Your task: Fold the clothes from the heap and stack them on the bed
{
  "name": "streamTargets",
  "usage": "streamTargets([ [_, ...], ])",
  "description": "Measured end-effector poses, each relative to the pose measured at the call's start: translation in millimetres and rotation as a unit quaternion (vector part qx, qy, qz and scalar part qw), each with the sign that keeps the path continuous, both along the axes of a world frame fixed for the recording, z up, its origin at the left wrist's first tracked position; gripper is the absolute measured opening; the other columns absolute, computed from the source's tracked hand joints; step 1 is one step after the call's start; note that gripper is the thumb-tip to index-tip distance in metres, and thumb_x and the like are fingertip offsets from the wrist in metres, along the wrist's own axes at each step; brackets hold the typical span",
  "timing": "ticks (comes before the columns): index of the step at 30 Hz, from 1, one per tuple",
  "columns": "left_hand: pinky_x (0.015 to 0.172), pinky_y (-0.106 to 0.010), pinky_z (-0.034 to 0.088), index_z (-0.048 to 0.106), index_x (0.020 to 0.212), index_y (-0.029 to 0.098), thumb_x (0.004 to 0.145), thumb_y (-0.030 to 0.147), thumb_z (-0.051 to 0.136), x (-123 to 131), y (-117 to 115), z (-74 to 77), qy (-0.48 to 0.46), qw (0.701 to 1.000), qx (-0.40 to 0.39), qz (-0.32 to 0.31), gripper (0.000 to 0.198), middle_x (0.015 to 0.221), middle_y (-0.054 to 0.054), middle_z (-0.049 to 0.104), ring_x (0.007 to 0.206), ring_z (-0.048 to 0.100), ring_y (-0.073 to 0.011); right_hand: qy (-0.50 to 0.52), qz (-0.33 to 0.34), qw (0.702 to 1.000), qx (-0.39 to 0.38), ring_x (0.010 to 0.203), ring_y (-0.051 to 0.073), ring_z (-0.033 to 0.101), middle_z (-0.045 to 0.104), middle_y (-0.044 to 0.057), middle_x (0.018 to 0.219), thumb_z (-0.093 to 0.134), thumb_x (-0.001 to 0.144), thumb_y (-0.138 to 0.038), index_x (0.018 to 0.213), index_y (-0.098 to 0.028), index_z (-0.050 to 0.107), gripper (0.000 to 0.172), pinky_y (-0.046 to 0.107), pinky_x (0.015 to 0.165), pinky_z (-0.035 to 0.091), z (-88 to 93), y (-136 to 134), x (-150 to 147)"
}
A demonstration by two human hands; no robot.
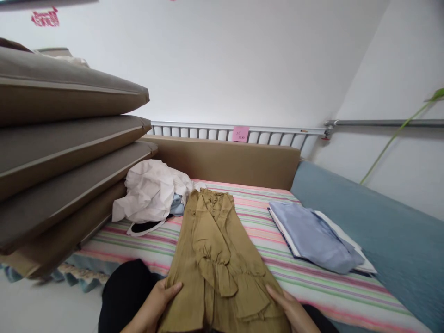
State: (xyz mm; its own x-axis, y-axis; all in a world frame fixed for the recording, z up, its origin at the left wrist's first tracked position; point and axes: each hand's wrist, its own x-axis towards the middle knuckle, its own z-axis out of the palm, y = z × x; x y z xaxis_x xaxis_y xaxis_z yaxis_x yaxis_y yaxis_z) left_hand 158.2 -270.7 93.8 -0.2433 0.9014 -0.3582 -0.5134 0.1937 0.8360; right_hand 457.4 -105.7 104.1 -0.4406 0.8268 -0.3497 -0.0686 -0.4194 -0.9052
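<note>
An olive-brown dress (208, 240) with ruffled cuffs lies lengthwise on the striped sheet (263, 231). Its sleeves are laid inward over the front, and its gathered neck points away from me. My left hand (161, 298) pinches the dress's left edge near the bottom, thumb on top. My right hand (289, 305) grips the right edge at about the same height, thumb on top. The fingers of both hands are partly hidden beneath the fabric. The lowest part of the dress runs out of view.
A crumpled white garment (149, 189) lies left of the dress, by stacked brown cushions (69, 143). Folded clothes with a light blue one on top (315, 236) rest at the right, near a blue backrest (347, 208). A brown panel (222, 159) stands behind, before a radiator (194, 132).
</note>
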Motion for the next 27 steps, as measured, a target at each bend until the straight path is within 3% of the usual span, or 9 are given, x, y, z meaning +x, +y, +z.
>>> streamTargets([
  [2, 0.079, -0.038, 0.051, 0.066, 0.094, 0.010, 0.064, 0.036, 0.076, 3, -8, -5.9, -0.016, 1.000, -0.015, -0.005, 0.041, 0.084, -0.013, 0.073, 0.080, 0.069, -0.0278, 0.014, 0.012, 0.999, -0.030, 0.113, 0.029, 0.054, 0.064, 0.010, 0.115, 0.072, 0.058, -0.047, 0.108, -0.020, 0.065, 0.057, 0.042, 0.098, 0.040, 5.1, -11, 3],
  [7, 0.080, -0.037, 0.051, 0.068, 0.084, 0.008, 0.058, 0.031, 0.080, 7, -21, -25.9, -0.091, 0.995, -0.033, -0.016, 0.037, 0.073, -0.012, 0.073, 0.076, 0.069, -0.0288, 0.030, 0.051, 0.992, -0.111, 0.110, 0.032, 0.056, 0.067, 0.013, 0.108, 0.078, 0.052, -0.040, 0.088, -0.015, 0.072, 0.045, 0.040, 0.098, 0.040, -7.0, -27, 7],
  [9, 0.079, -0.037, 0.051, 0.068, 0.085, 0.007, 0.061, 0.029, 0.078, 7, -22, -18.4, -0.122, 0.992, -0.040, -0.021, 0.034, 0.072, -0.013, 0.072, 0.077, 0.069, -0.0296, 0.053, 0.072, 0.986, -0.139, 0.110, 0.031, 0.056, 0.068, 0.013, 0.106, 0.076, 0.055, -0.039, 0.089, -0.016, 0.072, 0.041, 0.040, 0.099, 0.040, -6.8, -25, 6],
  [12, 0.076, -0.036, 0.052, 0.066, 0.090, 0.005, 0.071, 0.029, 0.070, 4, -14, 4.5, -0.174, 0.982, -0.066, -0.016, 0.031, 0.077, -0.015, 0.072, 0.079, 0.068, -0.0291, 0.080, 0.110, 0.972, -0.189, 0.109, 0.028, 0.057, 0.068, 0.012, 0.106, 0.067, 0.066, -0.040, 0.096, -0.016, 0.069, 0.038, 0.040, 0.097, 0.042, 3.2, -8, -1],
  [15, 0.069, -0.031, 0.054, 0.063, 0.093, 0.006, 0.079, 0.025, 0.062, -4, 13, 23.1, -0.202, 0.974, -0.084, 0.060, 0.023, 0.075, -0.012, 0.071, 0.074, 0.069, -0.0244, 0.102, 0.081, 0.969, -0.209, 0.104, 0.025, 0.061, 0.071, 0.010, 0.098, 0.063, 0.072, -0.033, 0.092, -0.014, 0.068, 0.028, 0.036, 0.095, 0.045, 15.9, 23, -24],
  [18, 0.061, -0.027, 0.053, 0.061, 0.094, 0.006, 0.083, 0.016, 0.053, -17, 60, 29.7, -0.173, 0.973, -0.046, 0.147, 0.017, 0.073, -0.010, 0.070, 0.065, 0.067, -0.0190, 0.132, -0.039, 0.975, -0.173, 0.099, 0.019, 0.063, 0.072, 0.006, 0.086, 0.054, 0.078, -0.019, 0.085, -0.014, 0.064, 0.013, 0.031, 0.094, 0.047, 22.6, 60, -61],
  [22, 0.075, -0.033, 0.053, 0.055, 0.108, 0.007, 0.087, 0.022, 0.047, -40, 114, 19.6, -0.135, 0.975, 0.010, 0.174, 0.027, 0.100, -0.016, 0.066, 0.081, 0.067, -0.0203, 0.123, -0.096, 0.979, -0.127, 0.105, 0.018, 0.060, 0.068, 0.011, 0.100, 0.043, 0.085, -0.027, 0.102, -0.014, 0.055, 0.025, 0.033, 0.095, 0.046, 13.9, 90, -101],
  [25, 0.086, -0.040, 0.049, 0.052, 0.114, 0.012, 0.085, 0.032, 0.052, -53, 116, -2.5, 0.009, 0.978, 0.006, 0.207, 0.036, 0.121, -0.018, 0.056, 0.102, 0.060, -0.0255, 0.028, -0.091, 0.995, -0.017, 0.108, 0.024, 0.058, 0.062, 0.014, 0.112, 0.051, 0.079, -0.045, 0.110, -0.015, 0.053, 0.043, 0.040, 0.096, 0.045, -3.7, 87, -104],
  [27, 0.096, -0.042, 0.043, 0.055, 0.114, 0.016, 0.082, 0.035, 0.056, -57, 101, -20.2, 0.190, 0.964, 0.031, 0.185, 0.037, 0.126, -0.015, 0.054, 0.114, 0.053, -0.0273, -0.109, -0.053, 0.981, 0.152, 0.110, 0.028, 0.056, 0.062, 0.014, 0.115, 0.055, 0.073, -0.047, 0.107, -0.017, 0.057, 0.045, 0.045, 0.099, 0.040, -15.3, 78, -95],
])
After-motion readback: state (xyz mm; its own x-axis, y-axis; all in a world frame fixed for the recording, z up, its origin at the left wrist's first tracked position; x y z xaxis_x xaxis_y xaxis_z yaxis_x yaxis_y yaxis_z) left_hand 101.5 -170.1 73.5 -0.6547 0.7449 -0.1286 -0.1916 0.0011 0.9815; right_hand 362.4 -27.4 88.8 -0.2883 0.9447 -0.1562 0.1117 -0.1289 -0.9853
